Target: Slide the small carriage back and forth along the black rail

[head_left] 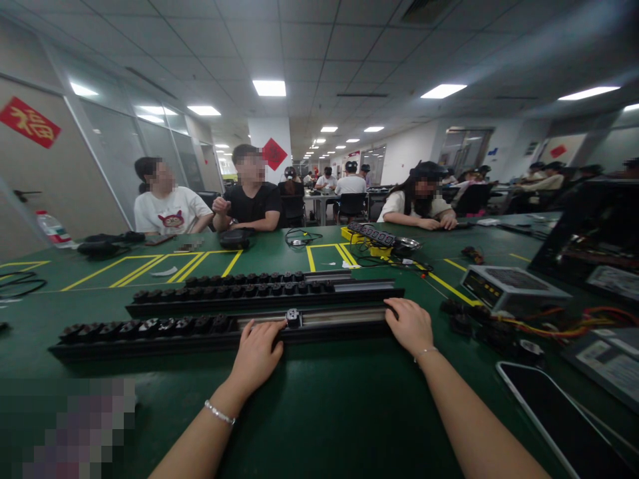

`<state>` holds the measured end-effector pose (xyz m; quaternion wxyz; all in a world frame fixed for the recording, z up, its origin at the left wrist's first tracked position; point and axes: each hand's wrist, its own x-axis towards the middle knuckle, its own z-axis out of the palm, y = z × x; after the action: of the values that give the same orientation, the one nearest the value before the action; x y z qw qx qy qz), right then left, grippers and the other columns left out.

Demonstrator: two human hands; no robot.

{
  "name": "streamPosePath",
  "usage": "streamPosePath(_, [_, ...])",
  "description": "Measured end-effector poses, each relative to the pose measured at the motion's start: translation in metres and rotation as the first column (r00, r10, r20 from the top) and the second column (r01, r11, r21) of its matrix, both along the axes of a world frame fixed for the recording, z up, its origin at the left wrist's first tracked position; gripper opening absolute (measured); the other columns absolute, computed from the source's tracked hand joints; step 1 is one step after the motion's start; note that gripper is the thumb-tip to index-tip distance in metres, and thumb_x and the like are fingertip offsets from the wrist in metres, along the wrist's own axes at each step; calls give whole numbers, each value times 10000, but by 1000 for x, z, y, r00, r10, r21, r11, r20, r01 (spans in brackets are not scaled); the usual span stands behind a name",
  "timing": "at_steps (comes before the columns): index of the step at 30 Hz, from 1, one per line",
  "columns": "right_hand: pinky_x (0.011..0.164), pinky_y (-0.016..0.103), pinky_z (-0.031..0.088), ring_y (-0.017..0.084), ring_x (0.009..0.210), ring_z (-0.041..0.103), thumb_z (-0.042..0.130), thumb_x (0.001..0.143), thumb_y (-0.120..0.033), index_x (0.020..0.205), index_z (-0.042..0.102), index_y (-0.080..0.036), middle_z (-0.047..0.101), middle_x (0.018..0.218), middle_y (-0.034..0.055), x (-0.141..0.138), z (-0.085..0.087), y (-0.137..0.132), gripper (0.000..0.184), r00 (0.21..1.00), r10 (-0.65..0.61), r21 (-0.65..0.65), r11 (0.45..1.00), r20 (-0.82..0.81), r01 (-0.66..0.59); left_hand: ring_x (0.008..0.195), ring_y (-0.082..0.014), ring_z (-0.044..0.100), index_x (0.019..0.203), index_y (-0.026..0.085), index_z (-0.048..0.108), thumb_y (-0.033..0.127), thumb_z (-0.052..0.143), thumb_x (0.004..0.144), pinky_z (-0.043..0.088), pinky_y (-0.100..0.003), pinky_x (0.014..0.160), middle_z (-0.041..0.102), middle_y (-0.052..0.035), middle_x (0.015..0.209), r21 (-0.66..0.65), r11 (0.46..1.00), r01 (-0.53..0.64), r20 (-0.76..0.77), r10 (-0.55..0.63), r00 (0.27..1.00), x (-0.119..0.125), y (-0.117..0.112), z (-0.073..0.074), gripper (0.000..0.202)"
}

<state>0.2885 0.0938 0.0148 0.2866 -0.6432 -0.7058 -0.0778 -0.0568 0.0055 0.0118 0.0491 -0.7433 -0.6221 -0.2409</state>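
A long black rail (339,318) lies across the green table in front of me. Round black socket-like modules (150,326) fill its left part in a row. One small black and silver module (293,318) sits apart from them, farther right in the channel. My left hand (257,349) is closed over the rail, fingers on top and thumb at the near side, its fingertips right beside that single module. At the rail's right end, my right hand (410,324) curls its fingers over the edge. The undersides of both hands are hidden.
Behind lie two similar rails with modules (269,289). On the right are a metal power supply box (514,289), coloured wires and a phone (564,419). A socket strip (372,234) rests on yellow trays. Several people sit beyond the table; a bottle (54,229) stands far left.
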Motion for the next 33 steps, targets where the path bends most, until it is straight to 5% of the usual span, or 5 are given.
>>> streamPosePath(26, [979, 412, 306, 222, 1112, 512, 395, 810, -248, 1021, 651, -209, 636, 1140, 57, -9, 2, -4, 334, 998, -53, 67, 996, -32, 55, 1020, -197, 557, 1231, 342, 505, 255, 416, 827, 191, -517, 1078, 644, -6, 1003, -64, 998, -12, -39, 10, 999, 4, -1, 7, 423])
streamPosePath(33, [972, 371, 311, 203, 1075, 517, 388, 841, -229, 1034, 632, -195, 649, 1078, 68, -58, 4, -24, 313, 955, 298, 91, 950, 7, -297, 1020, -191, 546, 1232, 345, 504, 239, 419, 824, 184, -500, 1078, 632, -1, 1003, -71, 997, -34, -74, 29, 997, 6, -2, 9, 429])
